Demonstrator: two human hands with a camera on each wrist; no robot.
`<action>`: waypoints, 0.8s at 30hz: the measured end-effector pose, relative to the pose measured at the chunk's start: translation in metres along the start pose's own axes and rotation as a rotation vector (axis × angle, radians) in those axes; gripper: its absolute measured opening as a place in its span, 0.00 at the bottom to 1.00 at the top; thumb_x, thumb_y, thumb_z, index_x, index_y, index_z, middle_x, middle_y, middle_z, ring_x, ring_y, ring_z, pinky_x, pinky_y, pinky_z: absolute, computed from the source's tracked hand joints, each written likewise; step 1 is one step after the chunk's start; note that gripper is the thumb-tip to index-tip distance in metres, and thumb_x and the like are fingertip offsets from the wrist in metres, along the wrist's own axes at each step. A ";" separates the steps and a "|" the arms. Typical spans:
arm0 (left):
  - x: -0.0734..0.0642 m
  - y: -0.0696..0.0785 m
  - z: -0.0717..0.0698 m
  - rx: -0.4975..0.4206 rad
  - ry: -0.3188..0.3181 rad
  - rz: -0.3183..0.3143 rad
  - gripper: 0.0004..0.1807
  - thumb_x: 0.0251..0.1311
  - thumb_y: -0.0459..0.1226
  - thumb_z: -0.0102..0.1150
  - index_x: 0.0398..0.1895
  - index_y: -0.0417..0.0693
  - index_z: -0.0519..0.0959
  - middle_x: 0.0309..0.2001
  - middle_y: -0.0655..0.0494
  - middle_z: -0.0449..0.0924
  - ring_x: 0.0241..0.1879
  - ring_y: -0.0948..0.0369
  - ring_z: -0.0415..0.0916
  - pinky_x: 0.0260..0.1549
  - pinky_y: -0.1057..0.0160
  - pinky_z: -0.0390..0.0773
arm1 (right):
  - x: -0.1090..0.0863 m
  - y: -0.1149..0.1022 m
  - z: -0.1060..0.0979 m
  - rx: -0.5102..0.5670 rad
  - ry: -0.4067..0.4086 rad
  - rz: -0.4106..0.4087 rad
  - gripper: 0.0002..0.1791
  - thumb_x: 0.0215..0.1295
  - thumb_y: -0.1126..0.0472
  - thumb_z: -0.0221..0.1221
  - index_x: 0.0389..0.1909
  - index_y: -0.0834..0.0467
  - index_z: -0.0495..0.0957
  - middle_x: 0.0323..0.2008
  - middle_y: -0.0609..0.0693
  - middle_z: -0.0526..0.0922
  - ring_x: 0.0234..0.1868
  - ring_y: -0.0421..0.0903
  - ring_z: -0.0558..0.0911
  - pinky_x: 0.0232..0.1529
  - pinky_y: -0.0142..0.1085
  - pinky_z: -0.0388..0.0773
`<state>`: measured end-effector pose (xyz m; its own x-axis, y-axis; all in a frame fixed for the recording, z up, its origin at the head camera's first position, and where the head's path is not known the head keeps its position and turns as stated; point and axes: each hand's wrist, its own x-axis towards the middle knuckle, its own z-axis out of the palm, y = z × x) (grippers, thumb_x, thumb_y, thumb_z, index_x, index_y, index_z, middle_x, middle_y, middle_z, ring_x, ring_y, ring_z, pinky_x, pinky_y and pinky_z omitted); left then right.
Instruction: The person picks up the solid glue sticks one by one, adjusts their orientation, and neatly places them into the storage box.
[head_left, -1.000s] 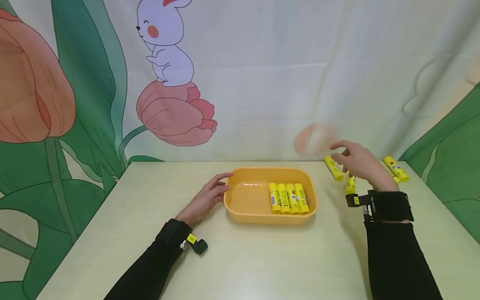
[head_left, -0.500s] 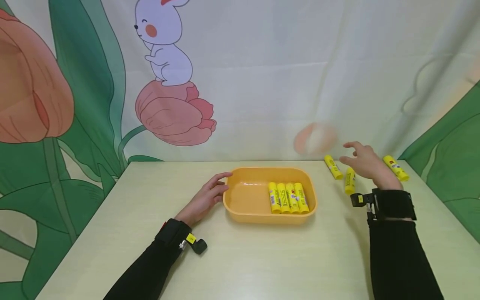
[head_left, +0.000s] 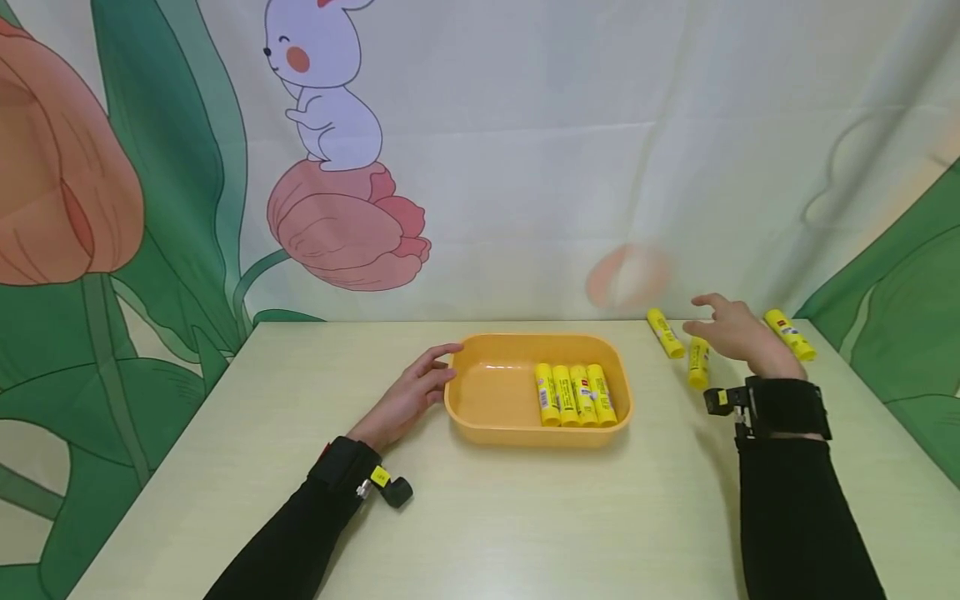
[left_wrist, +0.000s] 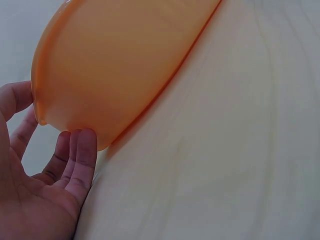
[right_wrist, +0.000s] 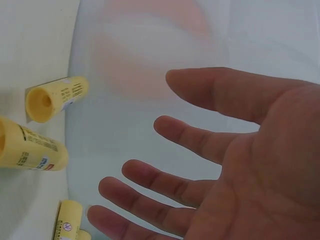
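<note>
My left hand rests against the left end of a yellow-orange plastic tray, fingers touching its rim and outer wall. Inside the tray, toward its right, several yellow glue sticks lie side by side. My right hand hovers over the table's far right with its fingers spread and holds nothing. Left of it lies a glue stick, and just below it is a second glue stick. Beyond the wrist lies a third glue stick; the right wrist view shows part of another stick at the bottom.
The pale table ends at the back against a white curtain printed with a rabbit and tulips. The printed cloth also runs along the left and right sides. Black wrist straps with small cameras sit on both wrists.
My right hand has shifted right and slightly nearer, away from the leftmost loose glue stick. My left hand and the tray have stayed in place.
</note>
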<state>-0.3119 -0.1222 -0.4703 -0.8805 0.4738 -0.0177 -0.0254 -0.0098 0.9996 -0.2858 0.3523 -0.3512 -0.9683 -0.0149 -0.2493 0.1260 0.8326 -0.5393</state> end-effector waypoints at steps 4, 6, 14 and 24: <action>0.000 0.000 0.000 0.001 -0.003 0.002 0.25 0.80 0.40 0.50 0.77 0.55 0.66 0.62 0.40 0.64 0.56 0.49 0.72 0.52 0.65 0.80 | 0.005 0.004 0.002 -0.010 -0.015 0.003 0.39 0.81 0.52 0.46 0.77 0.74 0.45 0.71 0.84 0.48 0.68 0.79 0.58 0.65 0.71 0.63; 0.000 0.000 0.000 0.001 -0.005 0.002 0.25 0.80 0.40 0.50 0.76 0.55 0.66 0.62 0.40 0.64 0.56 0.49 0.72 0.52 0.65 0.80 | 0.007 0.006 0.003 -0.010 -0.022 0.007 0.39 0.81 0.51 0.46 0.77 0.74 0.45 0.71 0.83 0.48 0.69 0.79 0.58 0.65 0.71 0.63; -0.001 0.000 0.000 -0.004 -0.004 -0.002 0.25 0.80 0.40 0.50 0.77 0.55 0.65 0.62 0.40 0.64 0.58 0.49 0.71 0.55 0.64 0.79 | 0.012 0.012 0.006 -0.005 -0.052 0.019 0.39 0.82 0.52 0.46 0.77 0.75 0.44 0.72 0.83 0.48 0.68 0.79 0.59 0.65 0.70 0.64; 0.000 -0.001 -0.001 -0.005 -0.004 0.006 0.24 0.80 0.41 0.51 0.75 0.58 0.67 0.61 0.42 0.65 0.57 0.49 0.72 0.53 0.65 0.80 | 0.016 0.020 0.011 0.022 -0.071 0.069 0.40 0.81 0.54 0.47 0.77 0.75 0.42 0.71 0.83 0.48 0.63 0.76 0.66 0.60 0.66 0.72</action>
<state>-0.3122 -0.1227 -0.4716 -0.8786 0.4775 -0.0113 -0.0223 -0.0174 0.9996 -0.2968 0.3625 -0.3746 -0.9397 0.0020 -0.3419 0.1968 0.8209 -0.5360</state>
